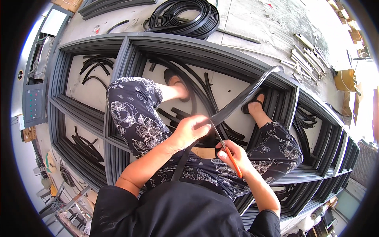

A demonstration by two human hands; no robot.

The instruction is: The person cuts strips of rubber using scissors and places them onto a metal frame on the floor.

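Observation:
My left hand (188,131) is closed on a wide black rubber strip (236,106), thumb and fingers pinching it in front of my lap. From there the strip rises to the right and bends over the far rail of a dark grey window frame (173,42). In my right hand (237,156) is a pair of scissors (233,161) with orange handles. Their narrow metal blades point up and left, with the tips at the strip beside my left fingers. Whether the blades are cutting into the rubber cannot be made out.
Cut black strips (205,89) lie inside the frame's openings around my feet. A big coil of black strip (189,17) rests on the floor beyond. Light metal bars (308,59) are piled at far right, near a yellow-brown roll (346,80). A control panel (34,104) stands at left.

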